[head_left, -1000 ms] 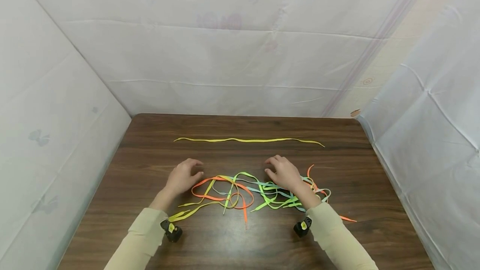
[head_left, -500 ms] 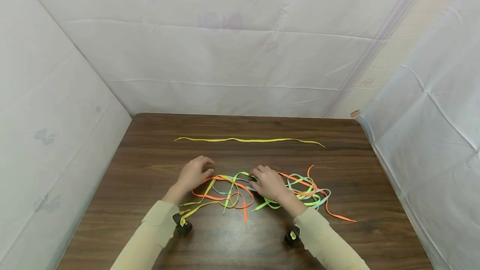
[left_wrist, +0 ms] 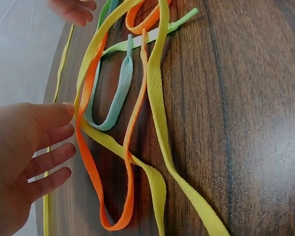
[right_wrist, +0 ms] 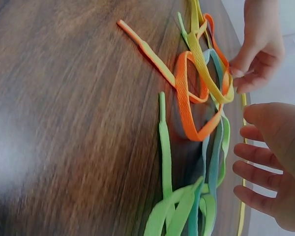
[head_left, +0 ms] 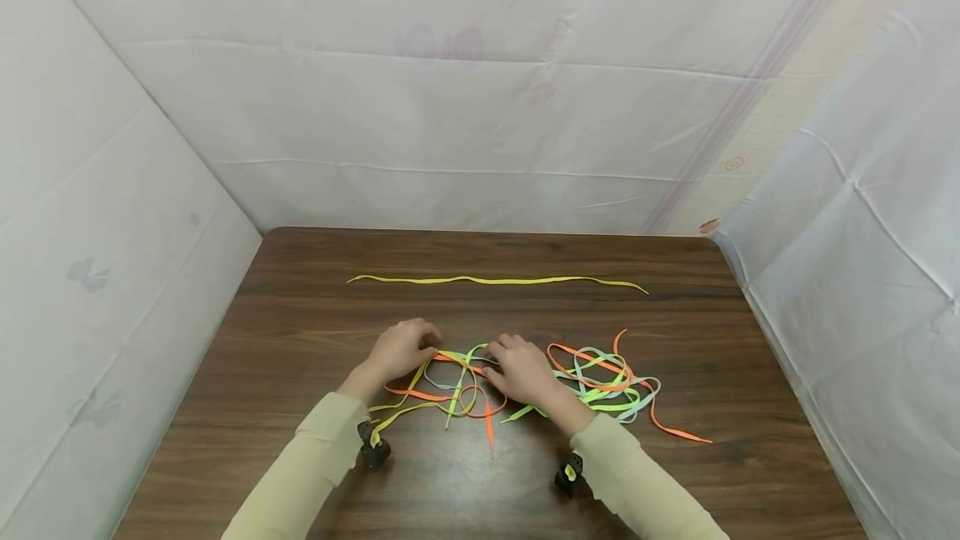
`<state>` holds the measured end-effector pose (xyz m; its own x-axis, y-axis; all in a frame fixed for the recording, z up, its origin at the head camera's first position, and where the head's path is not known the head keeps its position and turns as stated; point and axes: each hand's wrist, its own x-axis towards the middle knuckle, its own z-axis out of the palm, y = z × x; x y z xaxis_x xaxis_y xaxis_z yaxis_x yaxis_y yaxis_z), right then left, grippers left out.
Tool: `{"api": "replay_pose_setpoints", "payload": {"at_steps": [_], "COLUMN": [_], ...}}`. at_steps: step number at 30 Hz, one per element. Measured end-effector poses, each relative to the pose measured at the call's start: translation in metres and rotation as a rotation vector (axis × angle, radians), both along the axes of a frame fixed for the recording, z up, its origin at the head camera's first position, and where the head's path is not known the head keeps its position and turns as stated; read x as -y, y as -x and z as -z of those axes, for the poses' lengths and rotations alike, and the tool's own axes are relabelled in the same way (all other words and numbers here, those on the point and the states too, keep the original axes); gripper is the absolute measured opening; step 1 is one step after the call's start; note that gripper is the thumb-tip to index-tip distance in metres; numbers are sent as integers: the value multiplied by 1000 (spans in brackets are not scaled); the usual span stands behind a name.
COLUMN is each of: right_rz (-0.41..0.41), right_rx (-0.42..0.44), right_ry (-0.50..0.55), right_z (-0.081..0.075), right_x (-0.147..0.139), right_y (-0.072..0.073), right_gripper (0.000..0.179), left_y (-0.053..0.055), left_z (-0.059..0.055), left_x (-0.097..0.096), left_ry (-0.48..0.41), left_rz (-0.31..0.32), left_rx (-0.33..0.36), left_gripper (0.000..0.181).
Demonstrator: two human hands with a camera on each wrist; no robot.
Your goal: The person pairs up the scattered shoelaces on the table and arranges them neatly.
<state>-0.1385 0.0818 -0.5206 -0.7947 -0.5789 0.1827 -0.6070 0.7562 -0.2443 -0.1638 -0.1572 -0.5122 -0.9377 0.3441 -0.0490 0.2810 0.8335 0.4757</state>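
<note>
A tangle of flat shoelaces lies across the table under both hands. My left hand (head_left: 401, 350) is at its left end, where thumb and forefinger pinch the edge of a yellow shoelace (left_wrist: 156, 93) beside an orange shoelace (left_wrist: 91, 162). The other fingers are loosely curled. My right hand (head_left: 522, 369) hovers over the middle with relaxed, spread fingers and holds nothing. Below it in the right wrist view are a green shoelace (right_wrist: 165, 147) and a pale blue shoelace (right_wrist: 217, 152). The right hand covers part of the tangle in the head view.
Another yellow shoelace (head_left: 495, 281) lies stretched out along the back of the brown wooden table (head_left: 300, 298). A looser heap of orange, green and pale blue laces (head_left: 607, 377) is to the right. White cloth walls (head_left: 480, 123) stand behind and at both sides.
My right hand has moved left from the right-hand heap to the middle of the tangle. My left hand has moved right and come onto the yellow shoelace. The laces lie much as before.
</note>
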Motion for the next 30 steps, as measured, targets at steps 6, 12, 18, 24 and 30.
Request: {"api": "replay_pose_setpoints", "payload": {"at_steps": [6, 12, 18, 24, 30], "right_rz": [14, 31, 49, 29, 22], "right_rx": [-55, -27, -28, -61, -100], "right_ry": [-10, -26, -58, -48, 3], "right_z": [5, 9, 11, 13, 12], "right_x": [13, 25, 30, 29, 28], "right_y": [0, -3, -5, -4, 0], "right_gripper": [20, 15, 17, 9, 8], "left_y": [2, 4, 3, 0, -4], "left_z": [1, 3, 3, 3, 0], "left_x": [-4, -8, -9, -9, -9], "left_ry": [44, 82, 80, 87, 60], "left_rz": [28, 29, 24, 40, 62], "left_rx": [-8, 22, 35, 10, 3], "left_gripper": [11, 8, 6, 8, 12]}}
